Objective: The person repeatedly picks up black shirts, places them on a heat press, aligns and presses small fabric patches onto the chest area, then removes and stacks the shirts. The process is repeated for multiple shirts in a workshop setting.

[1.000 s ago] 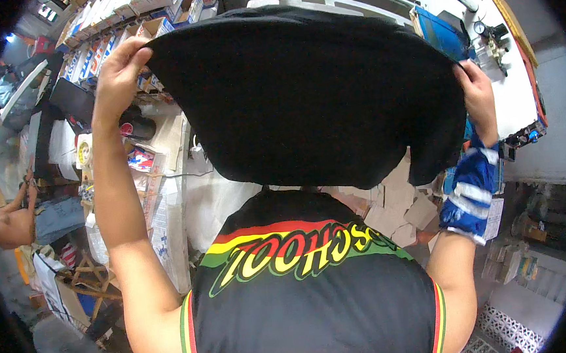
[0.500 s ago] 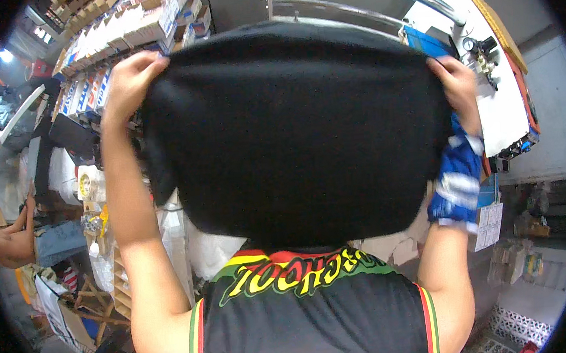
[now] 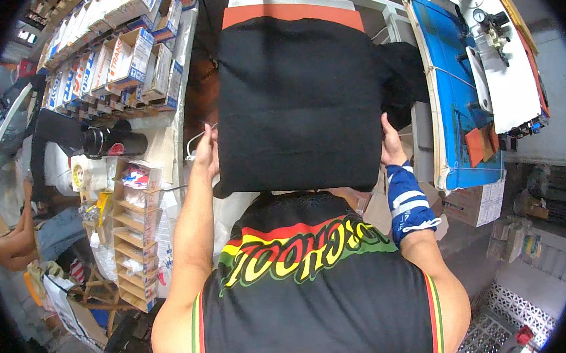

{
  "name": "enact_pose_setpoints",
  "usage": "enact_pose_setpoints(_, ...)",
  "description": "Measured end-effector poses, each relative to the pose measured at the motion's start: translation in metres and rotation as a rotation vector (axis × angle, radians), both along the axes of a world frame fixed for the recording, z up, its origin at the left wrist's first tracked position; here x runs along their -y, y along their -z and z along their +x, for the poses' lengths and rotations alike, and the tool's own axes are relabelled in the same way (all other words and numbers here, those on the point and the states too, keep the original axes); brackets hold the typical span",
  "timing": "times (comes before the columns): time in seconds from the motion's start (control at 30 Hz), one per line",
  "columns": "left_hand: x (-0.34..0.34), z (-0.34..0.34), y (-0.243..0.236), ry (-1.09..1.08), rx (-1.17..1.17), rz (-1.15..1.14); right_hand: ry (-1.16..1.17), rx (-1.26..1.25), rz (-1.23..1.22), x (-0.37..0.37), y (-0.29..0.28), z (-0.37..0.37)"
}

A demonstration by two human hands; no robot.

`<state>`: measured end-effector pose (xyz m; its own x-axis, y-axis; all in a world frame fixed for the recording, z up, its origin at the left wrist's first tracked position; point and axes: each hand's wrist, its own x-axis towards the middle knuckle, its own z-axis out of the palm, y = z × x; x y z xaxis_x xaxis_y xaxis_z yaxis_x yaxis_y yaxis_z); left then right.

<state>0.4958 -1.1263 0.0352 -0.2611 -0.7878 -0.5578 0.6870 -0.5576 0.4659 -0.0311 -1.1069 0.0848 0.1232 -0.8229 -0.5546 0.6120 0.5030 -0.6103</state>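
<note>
A black cloth garment (image 3: 297,103) lies spread over a flat board, with an orange pad (image 3: 239,14) showing beyond its far edge. A bunched dark part of the garment (image 3: 403,69) hangs out at the right side. My left hand (image 3: 209,154) is against the left edge, thumb pointing up and apart, fingers partly hidden by the cloth. At the right edge my right hand (image 3: 392,141) mirrors it, thumb stretched upward. Neither hand shows a pinch on the cloth. A blue and white cloth band (image 3: 408,197) wraps my right forearm.
On the left are cardboard boxes (image 3: 127,59) on a shelf, a compartmented carton rack (image 3: 134,252) and a black cylindrical object (image 3: 113,141). To the right are a blue padded panel (image 3: 444,40) and a white machine (image 3: 520,97) with a pressure gauge (image 3: 479,16). Another person's arm (image 3: 18,234) is at far left.
The garment has come down from being held up and stretched between both hands to lying over the board. Both hands have moved nearer and inward, releasing its upper corners.
</note>
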Motion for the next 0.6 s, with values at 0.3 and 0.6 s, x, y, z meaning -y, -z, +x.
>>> enact_pose_setpoints(0.3, -0.038, 0.047, -0.014, -0.22, 1.005, -0.317, 0.218, -0.601, -0.091, -0.049, -0.036, -0.024)
enact_pose_setpoints(0.6, -0.061, -0.034, -0.091, -0.092, 1.718, -1.03, 0.095, -1.938, -0.557, -0.078, -0.022, 0.025)
